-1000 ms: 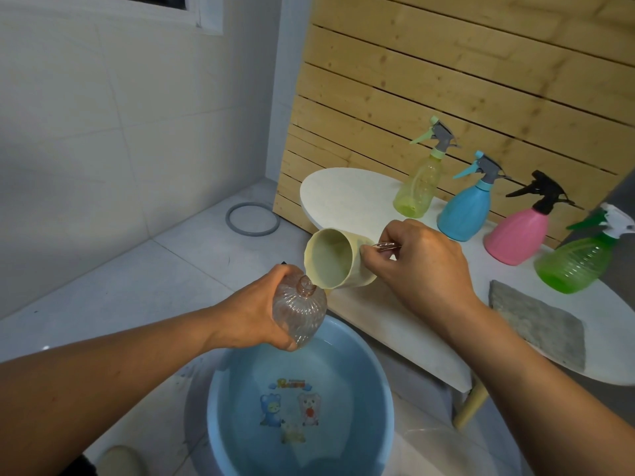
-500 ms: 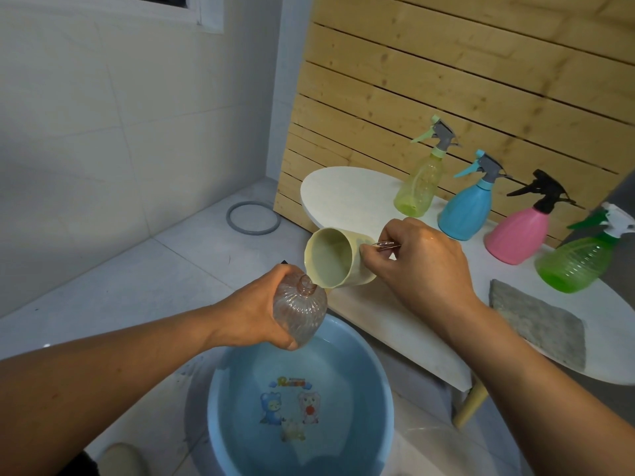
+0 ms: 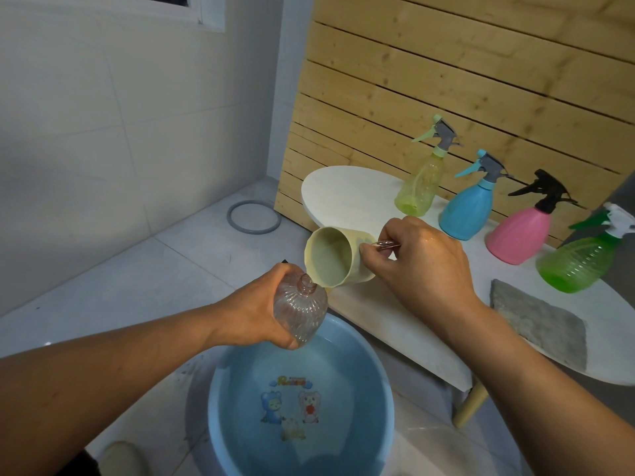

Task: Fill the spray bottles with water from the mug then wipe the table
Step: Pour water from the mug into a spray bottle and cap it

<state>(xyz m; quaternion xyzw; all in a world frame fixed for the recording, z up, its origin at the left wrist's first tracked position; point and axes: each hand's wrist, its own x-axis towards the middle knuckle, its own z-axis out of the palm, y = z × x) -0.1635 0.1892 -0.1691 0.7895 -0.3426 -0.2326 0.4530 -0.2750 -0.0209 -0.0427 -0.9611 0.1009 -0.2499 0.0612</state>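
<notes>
Above the blue basin [image 3: 220, 389]: filling step in hand. Left hand [image 3: 256, 312] wrapped round the ribbed clear bottle [image 3: 300, 312], fingers curled about its body, bottle tilted with the open neck up and toward the mug. Right hand [image 3: 417, 266] gripping the cream mug [image 3: 331, 257] by its side and handle, fingers curled; something thin and shiny held under the thumb against the handle, too small to identify. Mug tipped nearly onto its side, lip resting at or just touching the bottle's neck, mouth facing the camera; little or no water visible inside, no stream discernible. Both held over the near-left edge of the white table [image 3: 347, 190], basin on the floor directly beneath to catch spills. Farther out along the table's back edge, four capped spray bottles upright in a row: yellow-green bottle [image 3: 417, 190], blue bottle [image 3: 465, 213], pink bottle [image 3: 519, 235], green bottle [image 3: 580, 264]. Grey cloth [image 3: 539, 322] lying flat on the table near the right forearm, untouched. Judged next: finish or refill the pour with lip kept on the narrow neck, then fit a spray head; wiping not yet begun.
</notes>
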